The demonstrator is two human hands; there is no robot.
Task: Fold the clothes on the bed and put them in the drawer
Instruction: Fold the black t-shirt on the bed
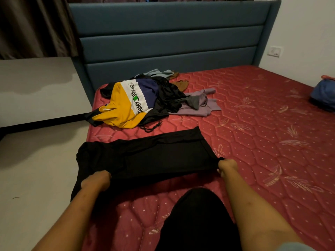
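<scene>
A black garment (148, 156) lies spread flat across the near part of the red quilted mattress (262, 138), its left end hanging over the bed's edge. My left hand (97, 180) grips its near edge on the left. My right hand (227, 166) pinches its near right corner. Behind it lies a heap of unfolded clothes: a yellow, white and navy top (126, 102), black pieces (168, 98), a lilac garment (201, 104), a brown one (181, 85) and a grey-blue one (159, 72).
A blue padded headboard (168, 37) closes the far side. A grey table top (39, 89) stands left of the bed, with pale floor (32, 178) below. A blue bag (324, 95) sits at the mattress's right edge. My dark-clad knee (197, 220) rests on the bed.
</scene>
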